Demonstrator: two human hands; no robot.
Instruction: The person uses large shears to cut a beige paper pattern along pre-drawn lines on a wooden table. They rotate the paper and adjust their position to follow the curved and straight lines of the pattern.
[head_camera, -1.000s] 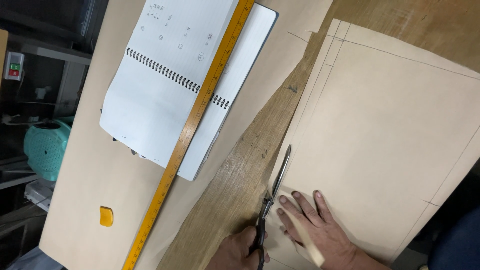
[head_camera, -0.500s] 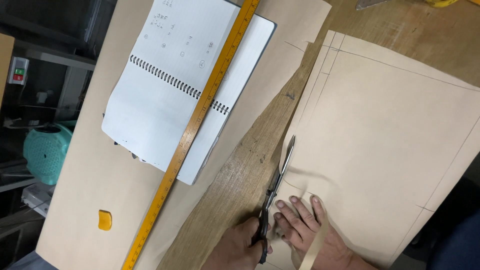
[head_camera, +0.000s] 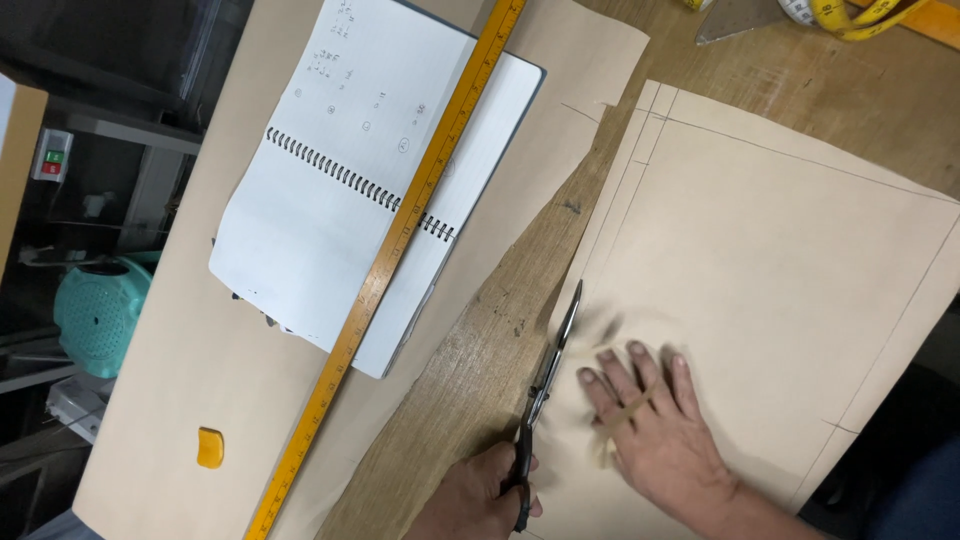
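Head view shows the left hand (head_camera: 480, 495) closed in a firm grip on the handles of a pair of scissors (head_camera: 548, 385). The blades point away from the person, along the left edge of a tan paper sheet (head_camera: 780, 260) marked with pencil lines. The right hand (head_camera: 650, 430) lies flat on that sheet just beside the blades, fingers spread, gripping nothing, with a thin tan strip (head_camera: 622, 412) across its knuckles. The work looks to be a cut up this edge, and only its near part seems done. Going on would call for keeping the blades on the drawn line and holding the sheet flat, fingertips out of the blades' way. The sheet rests on the wooden tabletop (head_camera: 470, 370). Nothing lies across the line ahead. Well apart to the left, a second tan sheet (head_camera: 190, 400) carries an open spiral notebook (head_camera: 330, 230), a long yellow ruler (head_camera: 400, 240) and a small yellow block (head_camera: 209, 447). A tape measure (head_camera: 850, 15) lies at the far edge.
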